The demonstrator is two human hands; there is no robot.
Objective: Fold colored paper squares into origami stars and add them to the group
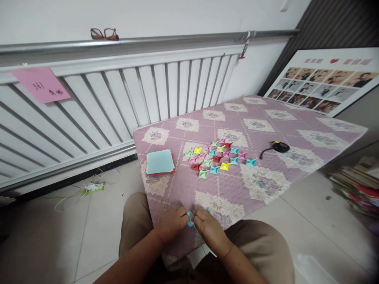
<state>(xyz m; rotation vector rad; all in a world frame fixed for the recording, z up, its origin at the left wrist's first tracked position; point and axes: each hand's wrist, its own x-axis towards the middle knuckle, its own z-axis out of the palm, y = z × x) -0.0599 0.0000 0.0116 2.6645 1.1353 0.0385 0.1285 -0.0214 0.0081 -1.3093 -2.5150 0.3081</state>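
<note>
Plainly folded, the small light-blue paper narrows midway, held by the left hand and right hand.

Can't see the whole small light-blue paper piece, bare left hand and bare right hand hide its edges, fingers kinda blurry. White photo-grid board's cropped right.
</note>
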